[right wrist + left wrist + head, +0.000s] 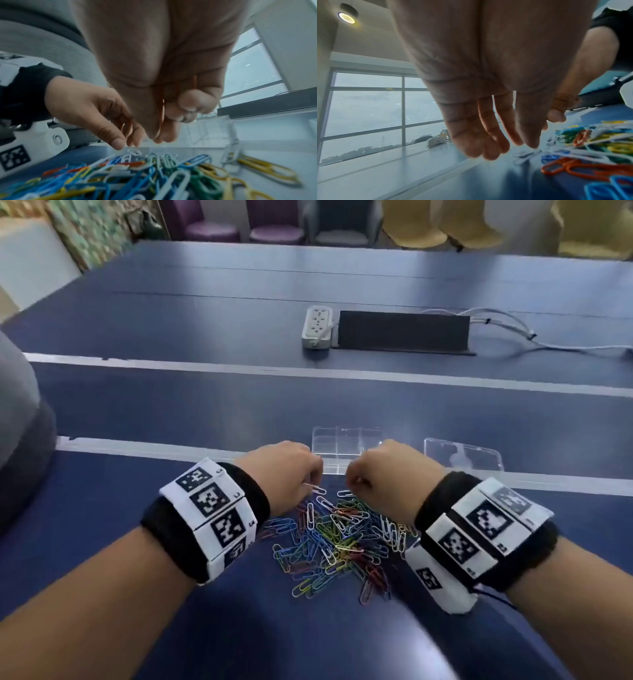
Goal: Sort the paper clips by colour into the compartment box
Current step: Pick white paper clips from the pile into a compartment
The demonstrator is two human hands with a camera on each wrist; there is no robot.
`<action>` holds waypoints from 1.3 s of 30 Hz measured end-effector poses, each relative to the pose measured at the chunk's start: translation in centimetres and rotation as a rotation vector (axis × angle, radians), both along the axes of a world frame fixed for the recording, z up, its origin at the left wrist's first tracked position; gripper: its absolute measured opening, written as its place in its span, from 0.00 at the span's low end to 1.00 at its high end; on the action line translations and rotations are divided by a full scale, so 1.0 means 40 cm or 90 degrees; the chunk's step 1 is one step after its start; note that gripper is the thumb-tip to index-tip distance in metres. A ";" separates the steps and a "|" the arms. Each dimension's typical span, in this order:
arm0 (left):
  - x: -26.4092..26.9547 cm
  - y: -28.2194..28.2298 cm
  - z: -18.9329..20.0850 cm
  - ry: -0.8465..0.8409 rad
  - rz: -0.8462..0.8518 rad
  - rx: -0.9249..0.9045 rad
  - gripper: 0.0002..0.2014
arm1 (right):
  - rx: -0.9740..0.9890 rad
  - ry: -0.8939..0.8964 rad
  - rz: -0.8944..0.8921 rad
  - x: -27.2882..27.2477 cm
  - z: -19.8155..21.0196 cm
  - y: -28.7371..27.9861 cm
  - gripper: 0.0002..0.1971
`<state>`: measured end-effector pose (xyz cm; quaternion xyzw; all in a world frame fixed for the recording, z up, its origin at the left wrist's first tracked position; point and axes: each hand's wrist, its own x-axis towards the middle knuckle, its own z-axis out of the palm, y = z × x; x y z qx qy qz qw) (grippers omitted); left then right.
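Note:
A pile of mixed-colour paper clips [342,542] [599,148] [137,175] lies on the blue table, just in front of the clear compartment box [342,433] [214,129]. My left hand [313,481] [510,148] [123,143] hovers at the pile's far left edge. Its fingers are loosely extended, and the tips are right above a white clip [318,490] [525,154] [134,151], holding nothing. My right hand [356,481] [164,135] is curled just before the box. In the right wrist view it pinches a thin orange clip [162,108] between thumb and fingers.
The box's clear lid [462,455] lies to the right of the box. Farther back are a white power strip [318,326], a black panel [402,332] and white cables [513,333]. A grey sleeve [17,422] shows at the left edge.

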<state>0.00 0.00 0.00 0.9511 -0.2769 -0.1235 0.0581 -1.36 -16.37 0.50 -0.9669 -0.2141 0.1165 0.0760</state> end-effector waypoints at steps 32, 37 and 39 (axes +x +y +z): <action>0.016 0.011 0.019 0.163 0.027 -0.024 0.08 | -0.073 0.056 -0.216 0.021 0.008 -0.081 0.21; 0.018 -0.013 0.011 0.114 -0.038 0.013 0.10 | -0.068 0.065 -0.236 0.029 -0.005 -0.072 0.14; 0.018 -0.019 0.012 0.108 -0.047 0.008 0.11 | -0.057 0.087 -0.229 0.023 0.003 -0.075 0.12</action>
